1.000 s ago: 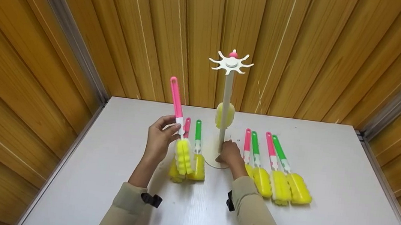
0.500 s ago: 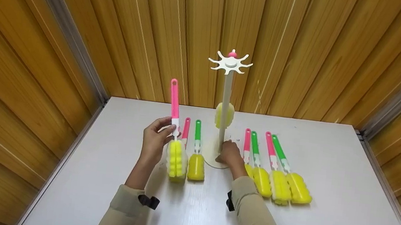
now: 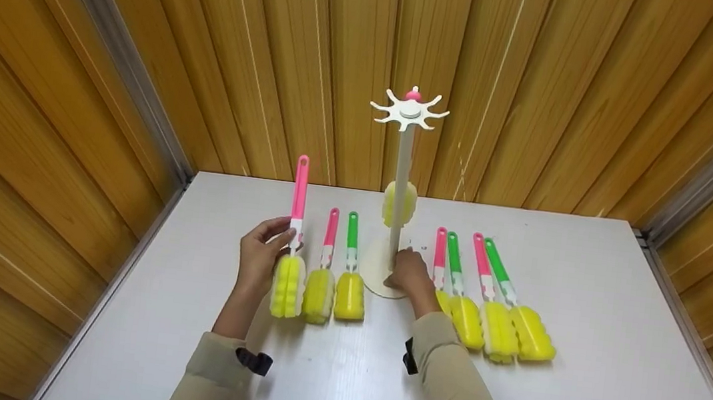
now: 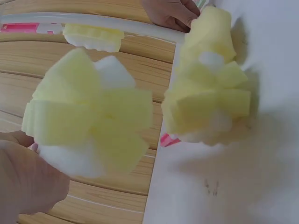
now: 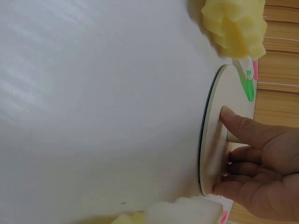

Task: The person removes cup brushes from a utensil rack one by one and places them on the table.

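Observation:
My left hand (image 3: 258, 252) pinches a sponge bottle brush (image 3: 301, 187) by the white neck below its pink handle. The brush stands nearly upright, its yellow-and-white sponge head (image 4: 88, 112) at the bottom, large in the left wrist view. My right hand (image 3: 414, 275) grips the foot of a white stand (image 3: 401, 185), thumb and fingertips on its round base (image 5: 229, 88). Eight-armed hooks crown the stand. From its far side hangs another brush (image 3: 409, 206), partly hidden by the pole. Right of the held brush lie a pink-handled brush (image 3: 318, 296) and a green-handled brush (image 3: 351, 297).
Right of the stand lie several more brushes, among them a green-handled one (image 3: 530, 334) and a pink-handled one (image 3: 499, 330). The white table (image 3: 133, 335) meets wood-patterned walls (image 3: 319, 55) at the back and sides.
My left hand has moved left and slightly down with the brush, which now stands straighter, left of the two lying brushes. My right hand stays at the stand's base.

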Available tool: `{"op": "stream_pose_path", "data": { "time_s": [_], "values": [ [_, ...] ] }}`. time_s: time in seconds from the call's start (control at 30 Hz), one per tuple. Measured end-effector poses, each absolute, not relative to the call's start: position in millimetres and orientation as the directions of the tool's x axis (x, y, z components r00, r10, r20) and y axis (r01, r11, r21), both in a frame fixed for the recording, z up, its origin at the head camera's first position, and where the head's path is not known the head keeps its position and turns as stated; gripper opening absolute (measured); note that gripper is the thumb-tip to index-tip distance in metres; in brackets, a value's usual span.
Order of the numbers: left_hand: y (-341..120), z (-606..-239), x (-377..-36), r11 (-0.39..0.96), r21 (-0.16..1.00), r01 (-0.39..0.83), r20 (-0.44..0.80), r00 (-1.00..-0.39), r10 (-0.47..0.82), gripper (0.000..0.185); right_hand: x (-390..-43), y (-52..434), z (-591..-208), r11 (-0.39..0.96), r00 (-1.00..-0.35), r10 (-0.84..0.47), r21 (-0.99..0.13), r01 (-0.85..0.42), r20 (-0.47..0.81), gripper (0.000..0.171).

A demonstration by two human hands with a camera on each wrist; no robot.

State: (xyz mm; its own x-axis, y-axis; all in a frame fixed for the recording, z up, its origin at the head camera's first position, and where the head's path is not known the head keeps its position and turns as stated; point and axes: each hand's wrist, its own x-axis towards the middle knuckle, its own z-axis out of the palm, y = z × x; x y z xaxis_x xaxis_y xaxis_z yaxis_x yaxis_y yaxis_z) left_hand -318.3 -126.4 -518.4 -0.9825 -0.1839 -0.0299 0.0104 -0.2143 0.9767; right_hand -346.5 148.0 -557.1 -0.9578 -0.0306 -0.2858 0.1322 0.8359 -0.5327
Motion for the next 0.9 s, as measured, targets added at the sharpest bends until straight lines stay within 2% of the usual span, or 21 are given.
{"op": "stream_pose_path", "data": {
  "time_s": [0.2, 0.4, 0.57, 0.9],
  "values": [
    [-136.8, -536.7, -323.6, -0.215, 0.976, -0.04, -0.078, -0.982, -0.171, 0.036, -348.1, 148.5, -557.4, 0.855, -0.96, -0.038, -0.506, 0.112, -0.277, 0.056],
    [-139.1, -551.0, -327.1, -0.16, 0.984, -0.079, -0.106, -0.981, -0.165, 0.039, -347.7, 149.1, -556.6, 0.842, -0.96, -0.031, -0.525, 0.124, -0.277, 0.052],
    [-139.4, -561.4, -333.4, -0.099, 0.99, -0.102, -0.118, -0.977, -0.175, 0.042, -346.3, 148.2, -554.8, 0.862, -0.97, -0.055, -0.501, 0.073, -0.236, 0.055],
    [-130.9, -574.2, -345.0, -0.081, 0.988, -0.131, -0.144, -0.972, -0.184, 0.042, -346.0, 146.2, -555.0, 0.847, -0.96, -0.023, -0.516, 0.129, -0.278, 0.052]
  ]
}}
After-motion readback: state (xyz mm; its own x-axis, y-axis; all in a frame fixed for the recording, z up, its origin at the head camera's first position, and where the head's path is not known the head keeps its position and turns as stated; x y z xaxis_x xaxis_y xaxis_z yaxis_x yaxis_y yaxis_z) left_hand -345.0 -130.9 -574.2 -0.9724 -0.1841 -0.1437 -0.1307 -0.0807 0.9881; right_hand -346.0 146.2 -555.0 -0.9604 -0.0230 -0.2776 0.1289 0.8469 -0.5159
